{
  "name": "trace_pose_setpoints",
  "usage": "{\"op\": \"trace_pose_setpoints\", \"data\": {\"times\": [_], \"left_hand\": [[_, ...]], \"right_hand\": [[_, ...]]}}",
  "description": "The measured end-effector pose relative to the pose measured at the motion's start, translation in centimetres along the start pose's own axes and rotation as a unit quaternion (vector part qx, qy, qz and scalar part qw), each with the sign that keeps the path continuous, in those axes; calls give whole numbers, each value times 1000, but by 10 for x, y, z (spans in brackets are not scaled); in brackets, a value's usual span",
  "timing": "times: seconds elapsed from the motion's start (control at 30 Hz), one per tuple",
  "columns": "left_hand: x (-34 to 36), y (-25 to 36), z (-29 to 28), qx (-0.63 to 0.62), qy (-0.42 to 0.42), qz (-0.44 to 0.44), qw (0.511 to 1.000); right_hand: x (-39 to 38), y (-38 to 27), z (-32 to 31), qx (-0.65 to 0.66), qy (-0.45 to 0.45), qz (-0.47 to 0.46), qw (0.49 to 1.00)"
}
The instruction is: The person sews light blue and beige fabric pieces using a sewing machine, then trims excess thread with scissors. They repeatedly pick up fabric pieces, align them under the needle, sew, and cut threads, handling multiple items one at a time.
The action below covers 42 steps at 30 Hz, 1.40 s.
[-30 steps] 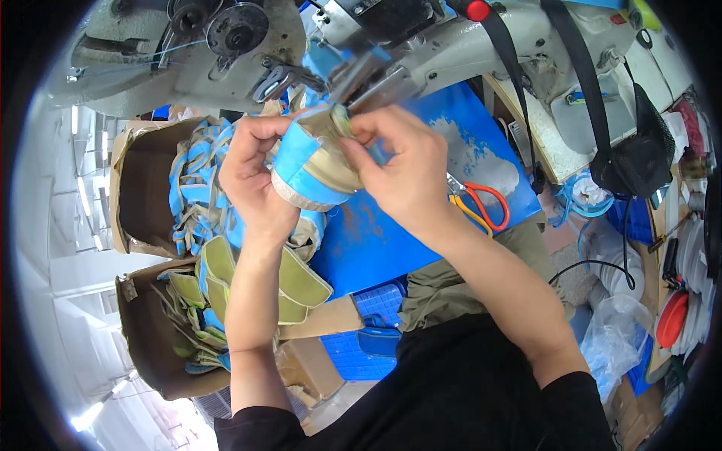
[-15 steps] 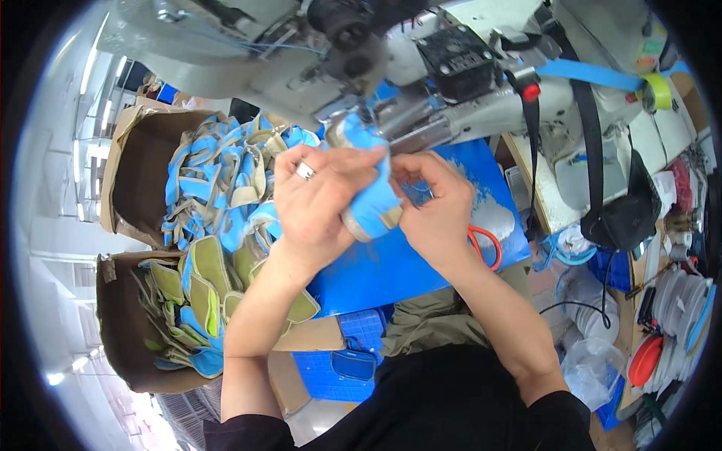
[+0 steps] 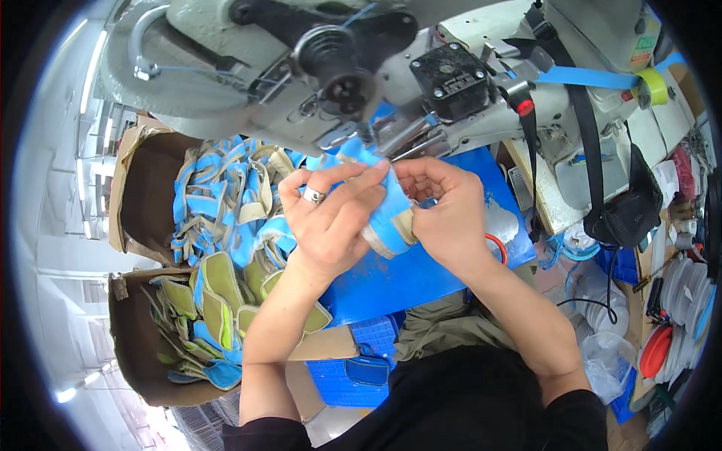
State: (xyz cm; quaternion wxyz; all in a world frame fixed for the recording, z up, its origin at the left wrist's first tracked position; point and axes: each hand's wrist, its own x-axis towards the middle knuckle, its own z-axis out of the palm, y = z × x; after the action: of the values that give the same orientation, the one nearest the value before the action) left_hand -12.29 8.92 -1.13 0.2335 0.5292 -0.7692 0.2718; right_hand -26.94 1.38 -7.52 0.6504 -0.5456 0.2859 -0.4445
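Observation:
Just below the needle area of a grey industrial sewing machine, a curved blue fabric piece with tan edging is held up. My left hand, with a ring on one finger, closes on its left side, fingertips lying across the blue face. On the opposite side my right hand is closed at the piece's edge, thumb beside a tan tab. Its curled fingers are partly hidden. The upper end of the piece reaches close to the machine's metal guides; whether it touches them cannot be made out.
Two cardboard boxes stand at left: one by a heap of blue and tan pieces, the other holding olive and blue pieces. A red scissor handle lies on the blue work surface. Blue tape runs along the right.
The view has shifted slightly, showing the machine a little lower. Both hands keep hold of the fabric piece, which appears tilted a bit more to the right. My left fingers have spread slightly.

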Motion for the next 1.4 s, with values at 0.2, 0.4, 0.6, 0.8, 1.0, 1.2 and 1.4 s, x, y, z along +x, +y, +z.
{"op": "trace_pose_setpoints", "data": {"times": [0.2, 0.4, 0.6, 0.8, 1.0, 1.2, 1.4], "left_hand": [[-6, -3, 1, -3, 14, 21, 1000], [-1, -8, 3, 19, 11, 26, 999], [0, -3, 4, 30, 17, 26, 999], [-6, 2, 2, -18, 15, -24, 999], [-15, 5, 4, -56, 50, -26, 997], [-17, 6, 9, -105, 21, -5, 994], [-16, 10, 4, -126, 10, -26, 992]], "right_hand": [[-3, 8, -1, 15, -9, 7, 1000], [1, -1, -9, 50, -44, 44, 997], [5, -9, -13, 96, -64, 82, 990], [-5, -7, -18, 100, -94, 66, 988], [-14, -4, -32, 18, -126, 52, 990], [-20, 2, -30, 57, -120, 36, 990], [-22, 5, -27, 91, -114, 33, 989]]}}
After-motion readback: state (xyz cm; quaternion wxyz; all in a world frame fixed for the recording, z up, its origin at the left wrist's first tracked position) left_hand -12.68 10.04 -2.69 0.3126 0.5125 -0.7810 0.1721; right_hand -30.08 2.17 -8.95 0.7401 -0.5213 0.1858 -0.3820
